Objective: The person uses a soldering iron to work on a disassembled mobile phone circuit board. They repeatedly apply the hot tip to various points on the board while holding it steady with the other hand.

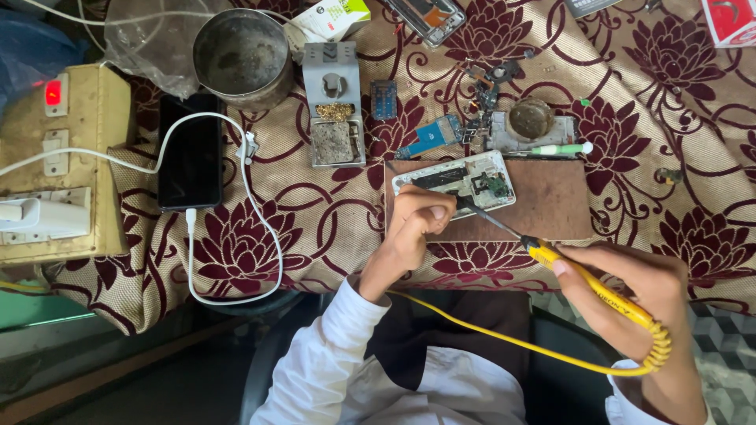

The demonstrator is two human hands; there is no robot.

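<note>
Right hand (630,295) is gripping the yellow iron (587,275), fingers closed round the handle, tip touching the opened phone (457,179) on the brown board (551,205). Left hand (413,228) is curled, pinning the phone's near edge. Best keeping the tip steady, contact brief, left fingers clear of it.

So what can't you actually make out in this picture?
- Head view: where the iron's tip meets the opened phone; the left hand covers it.
- Whether the left hand pinches anything: fingers curl over the spot.
- Parts on the phone's board: too small to tell.
- Red packet and second opened phone: cut off by the top edge.
- The yellow soldering iron in the right hand: handle partly hidden by that hand's grip.
</note>
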